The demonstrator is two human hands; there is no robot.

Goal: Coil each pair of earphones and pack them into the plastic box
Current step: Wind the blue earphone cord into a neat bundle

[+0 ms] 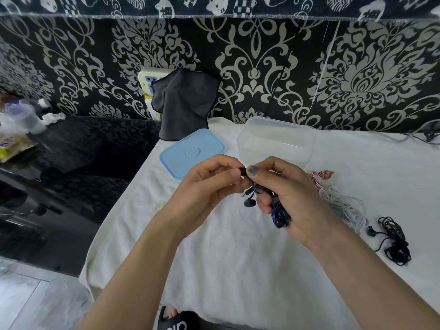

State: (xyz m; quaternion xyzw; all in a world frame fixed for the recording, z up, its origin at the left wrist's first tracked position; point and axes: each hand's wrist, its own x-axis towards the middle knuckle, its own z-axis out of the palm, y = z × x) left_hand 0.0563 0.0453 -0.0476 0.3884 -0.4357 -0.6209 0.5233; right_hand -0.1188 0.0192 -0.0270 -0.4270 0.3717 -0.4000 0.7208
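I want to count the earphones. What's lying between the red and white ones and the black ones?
In the head view, a pale white-and-light-blue tangle of earphones lies on the white cloth between the red-and-white earphones and the black earphones.

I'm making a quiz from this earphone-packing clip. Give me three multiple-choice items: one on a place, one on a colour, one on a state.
1. Where does the blue lid lie?
A. left of the plastic box
B. on the box
C. on the floor

2. What colour are the earphones in the hands?
A. red
B. dark blue
C. white

3. How is the plastic box?
A. closed
B. full
C. open

Key: 1 A, the lid lies flat on the white cloth beside the box. 2 B, the dark blue earphones sit in the right hand. 3 C, its lid is off.
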